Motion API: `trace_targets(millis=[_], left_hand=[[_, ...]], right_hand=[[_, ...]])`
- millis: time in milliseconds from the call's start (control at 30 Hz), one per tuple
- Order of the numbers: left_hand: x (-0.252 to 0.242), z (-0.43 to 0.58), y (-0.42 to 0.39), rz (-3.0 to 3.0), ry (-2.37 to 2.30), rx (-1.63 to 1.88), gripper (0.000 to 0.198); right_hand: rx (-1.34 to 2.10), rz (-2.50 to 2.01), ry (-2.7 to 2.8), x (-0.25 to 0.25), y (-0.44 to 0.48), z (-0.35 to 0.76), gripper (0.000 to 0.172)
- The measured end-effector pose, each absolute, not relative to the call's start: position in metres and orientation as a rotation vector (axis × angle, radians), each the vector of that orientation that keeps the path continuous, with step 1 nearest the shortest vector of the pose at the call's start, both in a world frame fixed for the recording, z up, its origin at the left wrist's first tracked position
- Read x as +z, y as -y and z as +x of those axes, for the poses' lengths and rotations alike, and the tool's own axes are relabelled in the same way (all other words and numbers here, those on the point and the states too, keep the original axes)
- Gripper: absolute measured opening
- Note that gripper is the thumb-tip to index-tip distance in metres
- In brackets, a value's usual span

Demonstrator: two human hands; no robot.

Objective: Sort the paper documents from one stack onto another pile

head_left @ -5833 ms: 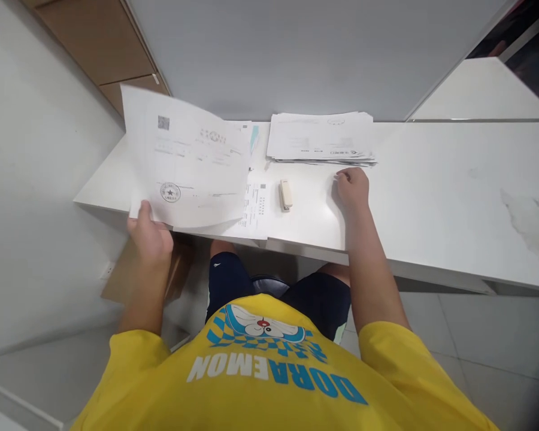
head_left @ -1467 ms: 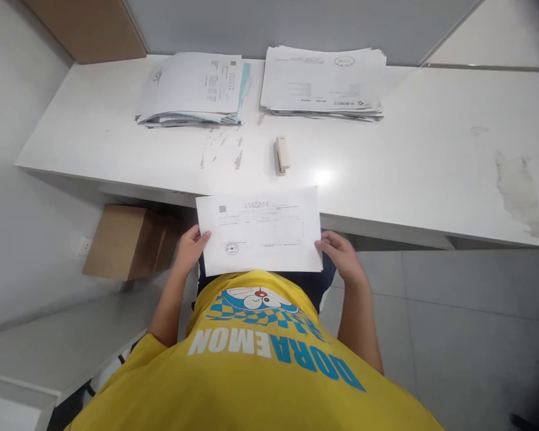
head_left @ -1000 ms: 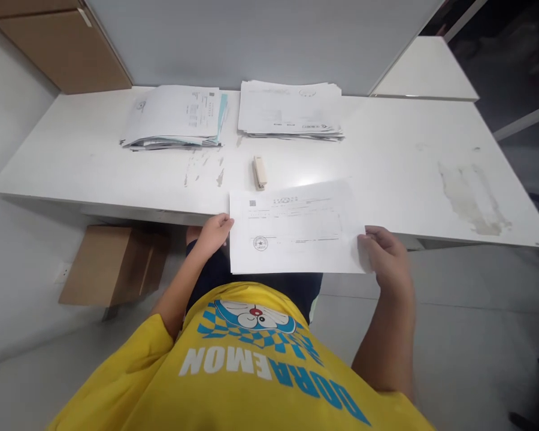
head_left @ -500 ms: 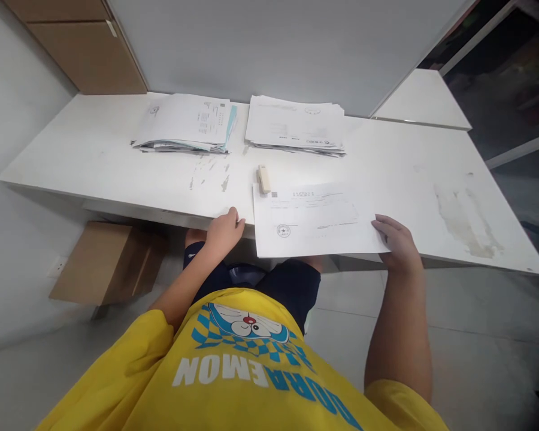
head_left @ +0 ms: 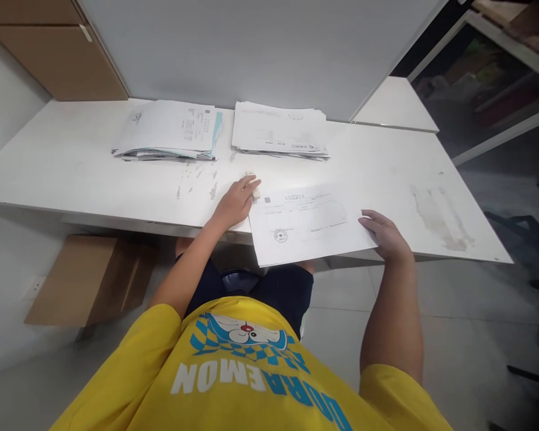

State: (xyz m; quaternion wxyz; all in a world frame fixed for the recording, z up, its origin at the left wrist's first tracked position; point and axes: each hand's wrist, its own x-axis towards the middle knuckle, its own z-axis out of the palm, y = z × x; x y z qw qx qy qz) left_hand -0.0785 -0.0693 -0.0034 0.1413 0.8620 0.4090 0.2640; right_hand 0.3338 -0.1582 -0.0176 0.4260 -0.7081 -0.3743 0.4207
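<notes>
A printed white sheet of paper (head_left: 312, 230) with a round stamp lies at the table's front edge, its near part overhanging. My right hand (head_left: 386, 235) is closed on its right edge, thumb on top and the other fingers mostly hidden. At the sheet's upper left corner is a small cream stapler (head_left: 257, 194), partly covered by my left hand (head_left: 236, 202). The fingers of that hand are curled over the stapler from the left.
Two stacks of papers stand at the back of the white table (head_left: 85, 185): a left stack (head_left: 166, 129) with blue sheets in it and a right stack (head_left: 278, 129). A grey panel (head_left: 233, 54) rises behind them. Below the table at left is a cardboard box (head_left: 76, 281).
My left hand has moved from the table's front edge up onto the stapler. The sheet has turned slightly, with my right hand still on it. The view has shifted a little.
</notes>
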Motion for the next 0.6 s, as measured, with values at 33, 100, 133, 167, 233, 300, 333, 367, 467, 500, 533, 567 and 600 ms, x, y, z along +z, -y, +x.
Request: trace_targets(millis=[33, 100, 133, 167, 233, 300, 333, 367, 467, 500, 533, 567, 600], left_hand=[[-0.004, -0.079, 0.065, 2.512, -1.143, 0.763, 0.048], [-0.005, -0.080, 0.061, 2.535, -1.123, 0.740, 0.046], [-0.005, -0.080, 0.061, 2.537, -1.139, 0.733, 0.045], [-0.006, -0.079, 0.061, 2.534, -1.170, 0.734, 0.045], [-0.006, -0.078, 0.063, 2.524, -1.243, 0.723, 0.047], [-0.007, -0.076, 0.064, 2.518, -1.294, 0.672, 0.053], [-0.007, -0.075, 0.064, 2.517, -1.305, 0.637, 0.057], [-0.008, -0.075, 0.063, 2.518, -1.305, 0.601, 0.061], [-0.013, -0.077, 0.059, 2.540, -1.263, 0.515, 0.069], [-0.015, -0.078, 0.058, 2.552, -1.245, 0.496, 0.070], [-0.017, -0.079, 0.056, 2.565, -1.228, 0.481, 0.071], [-0.019, -0.080, 0.055, 2.576, -1.211, 0.470, 0.071], [-0.021, -0.081, 0.054, 2.584, -1.197, 0.463, 0.072]], right_hand=[[1.060, -1.762, 0.902, -0.016, 0.159, 0.331, 0.042], [1.075, -1.738, 0.826, -0.014, 0.160, 0.326, 0.042], [1.081, -1.724, 0.801, -0.012, 0.160, 0.324, 0.042], [1.085, -1.711, 0.782, -0.011, 0.160, 0.322, 0.042], [1.087, -1.693, 0.764, -0.009, 0.160, 0.319, 0.042], [1.077, -1.687, 0.760, -0.008, 0.160, 0.318, 0.042], [1.071, -1.684, 0.759, -0.007, 0.160, 0.318, 0.042], [1.067, -1.681, 0.763, -0.007, 0.160, 0.318, 0.042], [1.042, -1.690, 0.772, -0.010, 0.161, 0.318, 0.041], [1.037, -1.694, 0.768, -0.011, 0.162, 0.318, 0.041], [1.033, -1.694, 0.757, -0.013, 0.163, 0.317, 0.041], [1.034, -1.689, 0.744, -0.013, 0.163, 0.316, 0.041], [1.037, -1.680, 0.732, -0.013, 0.164, 0.315, 0.041]])
